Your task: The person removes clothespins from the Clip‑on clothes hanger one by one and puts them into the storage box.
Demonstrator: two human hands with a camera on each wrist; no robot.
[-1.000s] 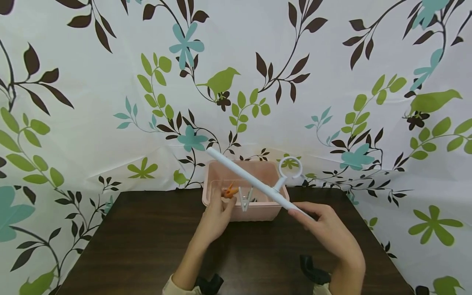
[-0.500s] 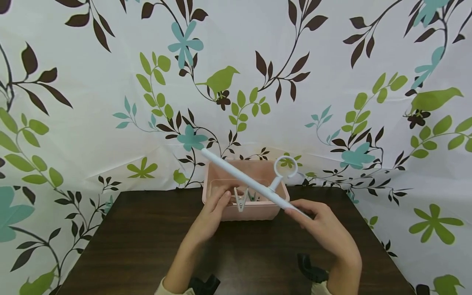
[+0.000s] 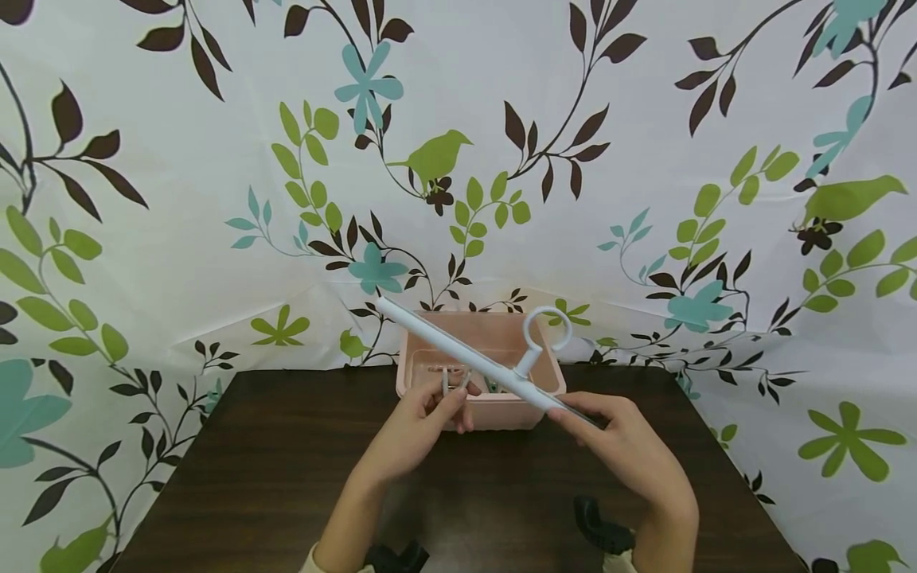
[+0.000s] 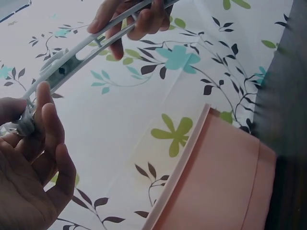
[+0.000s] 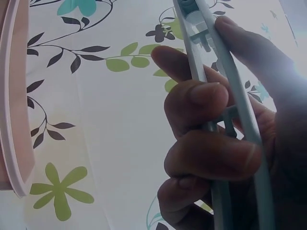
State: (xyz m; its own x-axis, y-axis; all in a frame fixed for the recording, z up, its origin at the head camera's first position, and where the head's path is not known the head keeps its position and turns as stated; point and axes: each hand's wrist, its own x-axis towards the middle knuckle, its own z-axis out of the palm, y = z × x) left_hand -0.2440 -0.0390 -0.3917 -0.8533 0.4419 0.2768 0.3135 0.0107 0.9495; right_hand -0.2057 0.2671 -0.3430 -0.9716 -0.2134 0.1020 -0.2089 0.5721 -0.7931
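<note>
A pale blue hanger (image 3: 458, 354) with a ring-shaped hook slants over a pink bin (image 3: 501, 414). My right hand (image 3: 623, 442) grips its lower right end; in the right wrist view, the fingers and thumb wrap round its two parallel rails. Below the hanger's middle, my left hand (image 3: 408, 434) pinches a pale V-shaped clip (image 3: 446, 382) in front of the bin's opening. In the left wrist view, thumb and fingertips hold the greyish clip (image 4: 23, 123) close under the hanger's far end. Whether the clip is joined to the hanger is hard to tell.
Small items, one dark green (image 3: 493, 385), lie inside the bin, partly hidden by the hanger and left hand. The bin stands at the back of the dark wooden table (image 3: 494, 493), against a leaf-patterned cloth (image 3: 215, 239).
My left hand has come out of the bin, where it was near an orange item, and now pinches the V-shaped clip. The hanger has shifted slightly left and down.
</note>
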